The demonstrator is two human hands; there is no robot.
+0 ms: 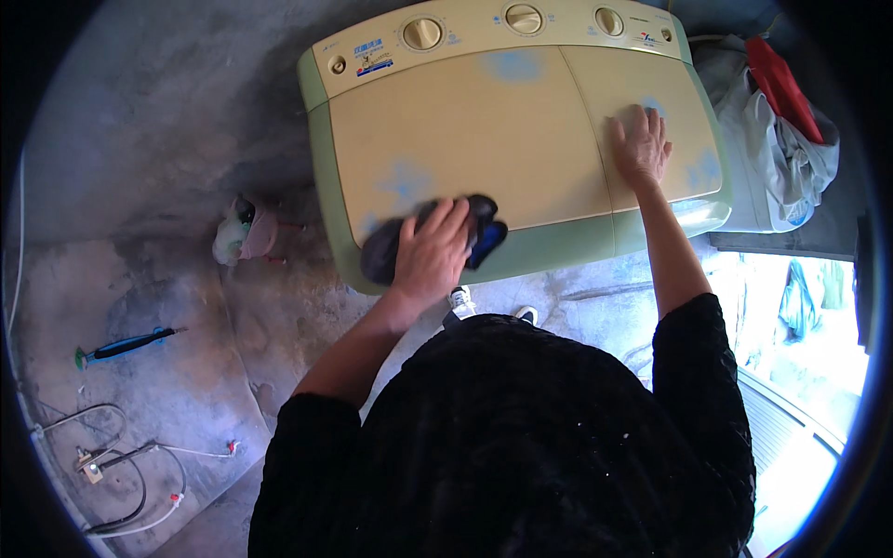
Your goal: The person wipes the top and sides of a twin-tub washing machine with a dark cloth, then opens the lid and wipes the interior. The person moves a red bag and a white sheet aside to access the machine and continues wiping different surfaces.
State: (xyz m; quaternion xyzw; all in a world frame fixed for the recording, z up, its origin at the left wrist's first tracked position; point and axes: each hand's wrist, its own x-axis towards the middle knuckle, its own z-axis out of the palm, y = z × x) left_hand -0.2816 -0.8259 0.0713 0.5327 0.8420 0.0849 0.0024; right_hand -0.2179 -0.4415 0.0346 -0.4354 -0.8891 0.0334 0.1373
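Note:
A twin-tub washing machine (460,132) with a cream top and pale green sides stands before me. My left hand (434,247) presses a bunched dark cloth (380,251) against the front left part of its wide lid. Black and blue folds of the cloth stick out past my fingers, and its outline is slightly blurred. On the narrower right lid (670,77) my right hand (640,150) lies palm down, fingers somewhat spread, holding nothing. Faded blue patches mark both lids. Several round knobs (422,33) line the control panel (474,24) along the far edge.
Right of the machine, grey fabric (788,132) and a red item (785,91) lie over a pale container. A bright doorway (802,314) opens at right. To the left are a pinkish item with a plastic bag (241,234), a blue-black long-handled object (129,345) and hoses (143,446).

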